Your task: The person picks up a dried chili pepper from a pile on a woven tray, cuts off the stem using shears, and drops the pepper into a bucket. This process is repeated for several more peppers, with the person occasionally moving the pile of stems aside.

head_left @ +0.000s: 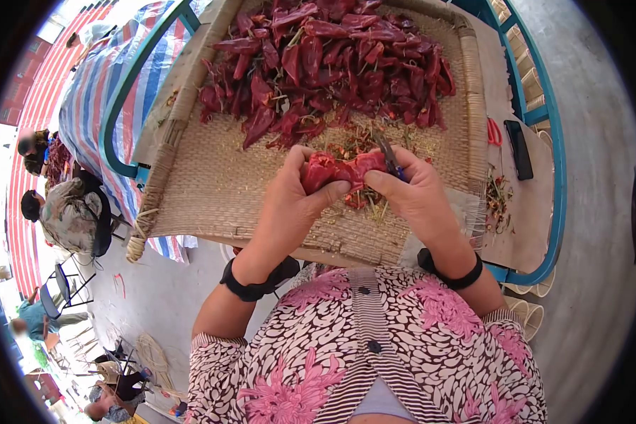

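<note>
A dried red chili pepper [326,175], torn or cut open, is stretched between my two hands above the woven tray [226,191]. My left hand [297,194] is closed on its left side, thumb pressed along the lower edge. My right hand [417,192] pinches the other side under its thumb. Small dark-bladed scissors [386,152] with a bit of blue also sit in the right hand, their blades pointing up and away from me. Just beyond my hands lie loose seeds and stem scraps [357,141]. Farther back is a big pile of dried red chilies [332,63].
Right of the tray, a phone [519,150], red-handled scissors [494,132] and a heap of stems [498,198] lie on a board. A teal metal frame [555,212] surrounds the work surface. At left, people sit near a striped tarp [113,92].
</note>
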`<control>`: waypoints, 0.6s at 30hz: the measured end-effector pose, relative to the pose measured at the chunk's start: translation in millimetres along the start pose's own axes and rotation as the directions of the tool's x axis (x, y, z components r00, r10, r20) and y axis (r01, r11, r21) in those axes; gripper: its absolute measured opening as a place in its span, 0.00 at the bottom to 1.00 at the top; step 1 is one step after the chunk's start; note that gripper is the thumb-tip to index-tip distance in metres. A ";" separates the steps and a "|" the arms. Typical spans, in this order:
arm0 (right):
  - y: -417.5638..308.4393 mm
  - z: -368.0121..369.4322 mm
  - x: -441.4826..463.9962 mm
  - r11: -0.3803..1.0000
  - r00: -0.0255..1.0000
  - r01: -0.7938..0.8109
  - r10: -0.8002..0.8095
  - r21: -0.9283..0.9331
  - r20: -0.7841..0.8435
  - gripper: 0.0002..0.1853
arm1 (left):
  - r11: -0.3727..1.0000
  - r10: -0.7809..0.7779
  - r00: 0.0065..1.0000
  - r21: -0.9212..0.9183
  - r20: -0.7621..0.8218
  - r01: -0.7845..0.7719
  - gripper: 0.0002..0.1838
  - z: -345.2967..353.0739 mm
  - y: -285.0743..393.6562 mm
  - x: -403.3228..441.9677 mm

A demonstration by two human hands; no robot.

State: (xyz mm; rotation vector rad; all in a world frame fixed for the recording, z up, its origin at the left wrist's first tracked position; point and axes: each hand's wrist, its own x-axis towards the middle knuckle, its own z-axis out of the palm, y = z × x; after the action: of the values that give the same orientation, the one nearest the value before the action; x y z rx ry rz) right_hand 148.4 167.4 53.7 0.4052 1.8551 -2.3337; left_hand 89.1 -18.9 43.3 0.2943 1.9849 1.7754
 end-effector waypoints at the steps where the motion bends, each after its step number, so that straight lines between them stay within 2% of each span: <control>1: 1.7 2.5 -0.4 0.999 1.000 0.030 -0.030 -0.026 -0.003 0.14 | 0.999 -0.029 0.999 -0.040 0.037 0.031 0.15 1.9 -1.4 -3.1; 3: 11.2 3.3 0.9 0.984 0.994 0.099 -0.104 -0.148 -0.027 0.12 | 0.989 -0.082 0.990 -0.114 0.114 0.095 0.17 5.1 -5.0 -7.1; 4: 12.3 5.1 -0.1 0.977 0.993 0.108 -0.115 -0.186 -0.027 0.11 | 0.989 0.125 0.990 0.076 0.063 -0.129 0.18 6.1 -9.1 -8.0; 5: 13.5 7.0 -1.5 0.968 0.992 0.116 -0.125 -0.225 -0.026 0.11 | 0.904 0.332 0.942 0.269 0.053 -0.333 0.19 7.4 -15.2 -8.6; 6: 14.6 8.7 -2.2 0.957 0.991 0.123 -0.135 -0.263 -0.026 0.11 | 0.741 0.520 0.850 0.449 0.085 -0.499 0.20 9.3 -21.3 -8.7; 7: 13.0 11.6 -2.7 0.977 0.993 0.114 -0.117 -0.181 -0.003 0.11 | 0.889 0.392 0.919 0.236 0.048 -0.391 0.20 13.5 -26.6 -11.7; 8: 8.5 15.2 -4.2 0.990 0.995 0.104 -0.102 -0.099 0.022 0.12 | 0.956 0.294 0.955 0.011 0.041 -0.295 0.20 16.1 -26.5 -14.2; 9: 4.4 17.6 -5.6 0.996 0.995 0.090 -0.089 -0.016 0.048 0.12 | 0.961 0.194 0.979 -0.213 0.058 -0.177 0.20 17.8 -26.3 -15.9; 10: 0.8 17.7 -8.0 0.994 0.995 0.046 -0.055 0.099 0.086 0.13 | 0.905 0.098 0.991 -0.423 0.096 -0.049 0.20 18.4 -26.1 -16.6; 12: -3.8 15.4 -12.8 0.947 0.984 -0.059 0.003 0.316 0.177 0.14 | 0.722 0.073 0.968 -0.682 0.240 0.115 0.21 8.3 -30.4 -17.0; 13: -3.2 13.5 -13.7 0.945 0.985 -0.067 0.012 0.321 0.173 0.13 | 0.599 0.079 0.948 -0.775 0.308 0.202 0.22 3.5 -33.6 -17.0; 16: 2.1 7.7 -13.9 0.943 0.989 -0.082 0.035 0.323 0.147 0.12 | 0.486 0.230 0.916 -0.854 0.330 0.185 0.27 0.1 -44.5 -13.4; 18: 10.5 5.5 -11.6 0.951 0.994 -0.077 0.049 0.301 0.101 0.11 | 0.452 0.204 0.923 -0.868 0.327 0.207 0.28 -1.4 -41.1 -15.2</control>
State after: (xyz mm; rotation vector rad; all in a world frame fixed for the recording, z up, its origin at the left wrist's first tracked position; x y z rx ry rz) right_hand 161.6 158.9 48.4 0.3752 1.4223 -2.5520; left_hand 107.5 -32.9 6.0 0.2411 0.5474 2.2665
